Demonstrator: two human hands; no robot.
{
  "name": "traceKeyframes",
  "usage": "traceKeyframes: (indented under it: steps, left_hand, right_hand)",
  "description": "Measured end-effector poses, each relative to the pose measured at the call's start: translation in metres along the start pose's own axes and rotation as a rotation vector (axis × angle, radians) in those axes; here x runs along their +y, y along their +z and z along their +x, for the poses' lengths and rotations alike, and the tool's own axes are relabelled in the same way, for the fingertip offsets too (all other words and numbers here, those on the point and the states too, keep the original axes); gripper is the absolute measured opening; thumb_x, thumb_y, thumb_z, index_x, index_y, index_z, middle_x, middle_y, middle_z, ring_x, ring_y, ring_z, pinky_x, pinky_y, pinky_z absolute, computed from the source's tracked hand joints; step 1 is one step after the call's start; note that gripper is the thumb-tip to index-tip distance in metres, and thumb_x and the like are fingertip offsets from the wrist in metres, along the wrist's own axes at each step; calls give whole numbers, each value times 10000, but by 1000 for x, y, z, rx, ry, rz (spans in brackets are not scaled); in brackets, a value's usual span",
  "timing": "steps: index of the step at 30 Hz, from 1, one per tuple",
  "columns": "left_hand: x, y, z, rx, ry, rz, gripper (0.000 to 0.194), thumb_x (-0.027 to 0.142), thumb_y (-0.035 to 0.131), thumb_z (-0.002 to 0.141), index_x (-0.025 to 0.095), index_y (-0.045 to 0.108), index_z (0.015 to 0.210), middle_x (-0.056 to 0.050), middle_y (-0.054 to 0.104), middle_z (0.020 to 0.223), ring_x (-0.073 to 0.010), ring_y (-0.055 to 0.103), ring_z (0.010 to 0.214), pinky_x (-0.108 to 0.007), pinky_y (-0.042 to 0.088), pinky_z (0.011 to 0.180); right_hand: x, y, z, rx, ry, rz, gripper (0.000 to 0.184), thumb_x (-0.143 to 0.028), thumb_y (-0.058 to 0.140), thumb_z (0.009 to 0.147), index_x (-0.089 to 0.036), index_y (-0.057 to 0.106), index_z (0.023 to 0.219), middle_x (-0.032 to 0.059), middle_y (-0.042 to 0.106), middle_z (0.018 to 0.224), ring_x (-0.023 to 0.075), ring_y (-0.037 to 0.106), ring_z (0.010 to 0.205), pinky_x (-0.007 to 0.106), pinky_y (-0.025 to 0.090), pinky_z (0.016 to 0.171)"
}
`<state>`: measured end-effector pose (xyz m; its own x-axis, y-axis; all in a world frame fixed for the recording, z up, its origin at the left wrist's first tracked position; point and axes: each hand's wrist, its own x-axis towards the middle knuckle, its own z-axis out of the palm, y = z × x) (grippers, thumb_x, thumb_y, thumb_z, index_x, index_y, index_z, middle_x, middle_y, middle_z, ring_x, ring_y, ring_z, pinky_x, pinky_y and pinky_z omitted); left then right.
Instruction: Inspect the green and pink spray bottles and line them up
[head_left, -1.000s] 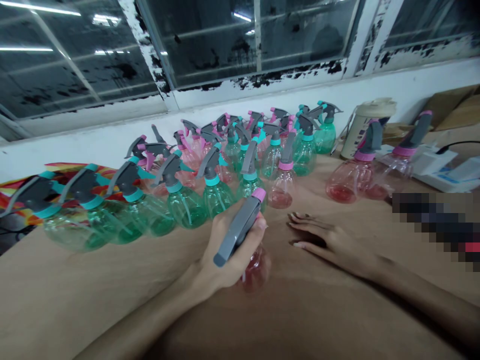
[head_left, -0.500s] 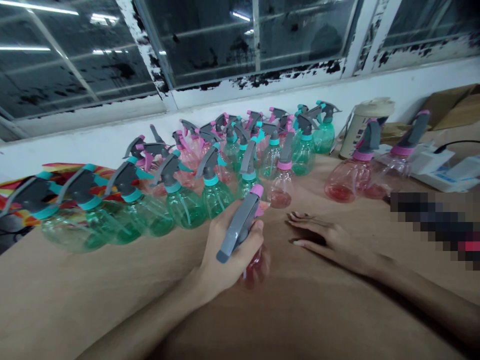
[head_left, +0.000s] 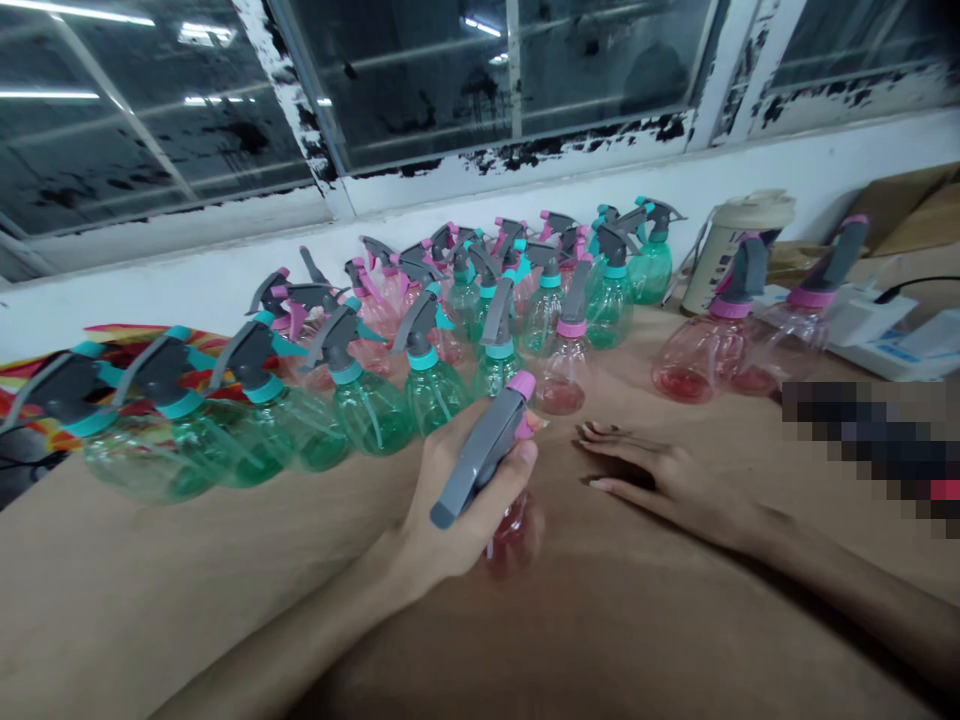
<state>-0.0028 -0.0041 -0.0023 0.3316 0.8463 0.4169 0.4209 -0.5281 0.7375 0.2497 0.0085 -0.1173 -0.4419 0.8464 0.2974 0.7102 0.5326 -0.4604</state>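
My left hand (head_left: pixel 457 500) is wrapped round the neck of a pink spray bottle (head_left: pixel 516 540) with a grey and pink trigger head. The bottle is upright at the middle of the table, its neck hidden by my fingers. My right hand (head_left: pixel 660 475) rests on the wooden table (head_left: pixel 645 620) to the right, fingers stretched out and holding nothing. Just beyond my hands stands another pink spray bottle (head_left: pixel 562 375). A row of green spray bottles (head_left: pixel 371 410) with turquoise collars runs to the left.
Several more pink and green spray bottles crowd along the wall. Two pink spray bottles (head_left: pixel 694 355) stand at the right, near a cream flask (head_left: pixel 739 245) and a white power strip (head_left: pixel 892 335). A colourful cloth (head_left: pixel 142 350) lies behind the left row. Windows (head_left: pixel 487 80) rise beyond.
Almost nothing has changed. My left hand keeps its hold on the pink spray bottle, whose head has shifted very slightly; my right hand stays on the table.
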Motion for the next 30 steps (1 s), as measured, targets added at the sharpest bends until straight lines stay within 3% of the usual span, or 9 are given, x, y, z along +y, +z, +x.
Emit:
traceKeyframes:
  steps: [3, 15, 24, 27, 30]
  left_hand:
    - [2, -2, 1, -52, 50, -29, 68, 229, 497, 837, 237, 564, 848, 10, 599, 750, -148, 597, 689, -281, 499, 664]
    - [2, -4, 2, -65, 48, -14, 150, 251, 485, 838, 210, 522, 699, 27, 504, 636, -120, 478, 561, -262, 429, 556]
    - [-1, -1, 0, -17, 68, 9, 134, 277, 529, 835, 223, 598, 936, 1, 624, 792, -136, 576, 651, -277, 488, 648]
    - [-4, 1, -2, -16, 54, 8, 214, 298, 552, 832, 220, 590, 1028, -26, 650, 939, -144, 603, 720, -297, 497, 715]
    - [-6, 3, -4, -15, 25, -40, 246, 337, 560, 841, 223, 572, 1059, -21, 643, 906, -130, 575, 630, -296, 497, 645]
  right_hand:
    - [-2, 0, 0, 1, 14, 5, 485, -442, 524, 875, -251, 501, 1319, 39, 540, 1348, 239, 436, 1286, 461, 381, 1069]
    - [0, 1, 0, 1, 11, 12, 494, -457, 521, 871, -250, 504, 1319, 26, 532, 1357, 234, 421, 1297, 447, 368, 1082]
    - [-6, -4, 2, -13, 37, 47, 555, -490, 545, 850, -283, 451, 1356, 25, 518, 1372, 230, 431, 1291, 450, 352, 1084]
    - [-19, -8, 0, -19, 63, 109, 594, -508, 572, 823, -313, 427, 1366, 16, 512, 1378, 239, 452, 1275, 460, 364, 1070]
    - [-44, -9, -3, -33, 102, 177, 653, -551, 604, 779, -317, 417, 1360, 30, 516, 1374, 254, 481, 1248, 481, 391, 1039]
